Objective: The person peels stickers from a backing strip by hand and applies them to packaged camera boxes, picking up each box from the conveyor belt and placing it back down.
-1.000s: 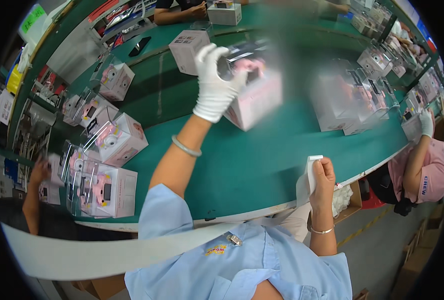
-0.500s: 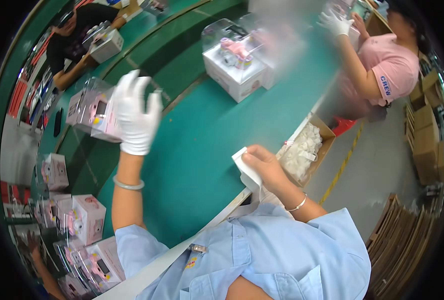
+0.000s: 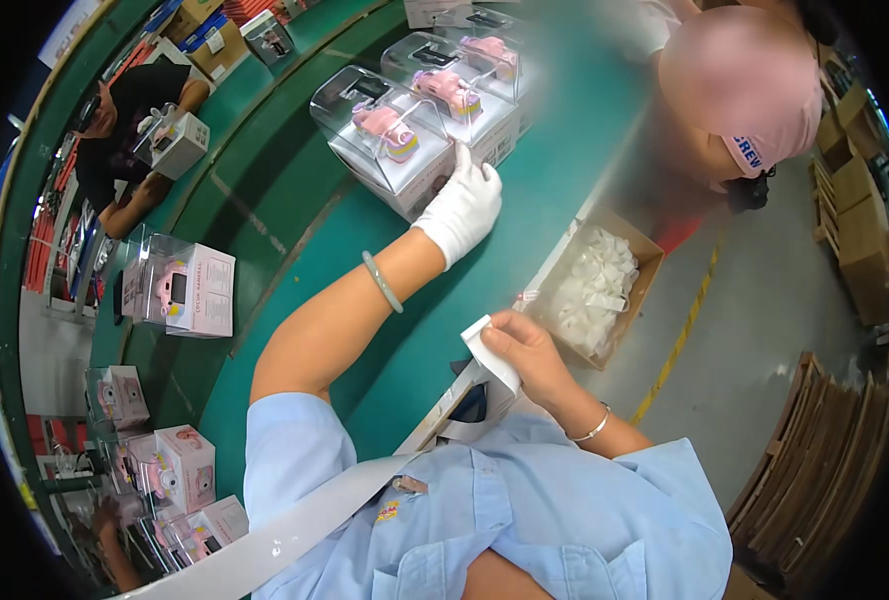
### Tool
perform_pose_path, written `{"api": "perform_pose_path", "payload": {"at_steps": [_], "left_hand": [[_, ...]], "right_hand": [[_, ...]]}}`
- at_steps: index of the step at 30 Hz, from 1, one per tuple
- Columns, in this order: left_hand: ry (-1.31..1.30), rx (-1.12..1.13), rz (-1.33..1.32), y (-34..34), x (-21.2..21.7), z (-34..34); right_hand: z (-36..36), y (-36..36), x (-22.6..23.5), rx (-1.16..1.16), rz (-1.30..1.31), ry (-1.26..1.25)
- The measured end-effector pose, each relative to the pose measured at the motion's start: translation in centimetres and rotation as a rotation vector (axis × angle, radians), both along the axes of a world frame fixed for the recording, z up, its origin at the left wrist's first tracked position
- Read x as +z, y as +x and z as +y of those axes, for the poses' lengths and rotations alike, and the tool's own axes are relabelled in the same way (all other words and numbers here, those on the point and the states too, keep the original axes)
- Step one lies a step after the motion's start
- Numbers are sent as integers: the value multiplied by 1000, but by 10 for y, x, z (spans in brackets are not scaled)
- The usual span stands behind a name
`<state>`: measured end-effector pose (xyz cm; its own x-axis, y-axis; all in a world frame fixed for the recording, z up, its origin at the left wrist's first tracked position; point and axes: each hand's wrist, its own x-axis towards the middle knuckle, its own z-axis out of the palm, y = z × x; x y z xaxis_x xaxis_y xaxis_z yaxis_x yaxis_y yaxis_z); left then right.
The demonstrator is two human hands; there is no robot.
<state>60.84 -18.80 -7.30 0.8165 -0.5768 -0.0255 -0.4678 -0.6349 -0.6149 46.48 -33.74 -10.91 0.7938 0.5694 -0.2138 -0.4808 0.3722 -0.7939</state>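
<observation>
The gloved left hand [image 3: 462, 208] lies flat, fingers spread, against the nearest clear-lidded toy camera box [image 3: 390, 140] far across the green table [image 3: 295, 240], steadying it. The bare right hand [image 3: 528, 352] pinches a white paper slip [image 3: 487, 345] near the table's edge, ready.

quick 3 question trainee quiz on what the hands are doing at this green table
1. True or false: the left hand wears a white glove.
2. What does the right hand hold? A) white slip B) scissors C) pink camera
3. Fill in: the left hand rests on a clear-topped ____ with a pink camera inside.

Key: 1 true. 2 A, the white slip. 3 box, on the green table.
</observation>
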Motion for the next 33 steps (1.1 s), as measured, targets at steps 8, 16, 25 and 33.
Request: {"api": "perform_pose_path", "payload": {"at_steps": [8, 16, 25, 33], "left_hand": [[50, 65, -40, -12, -15, 18], [-723, 255, -696, -79, 16, 55], [-1739, 486, -725, -32, -23, 117], [-2713, 660, 82, -162, -5, 148]], "right_hand": [[-20, 8, -7, 19, -2, 26], [-39, 22, -18, -56, 62, 43], [-43, 30, 0, -27, 27, -18], [-23, 40, 25, 82, 30, -12]]}}
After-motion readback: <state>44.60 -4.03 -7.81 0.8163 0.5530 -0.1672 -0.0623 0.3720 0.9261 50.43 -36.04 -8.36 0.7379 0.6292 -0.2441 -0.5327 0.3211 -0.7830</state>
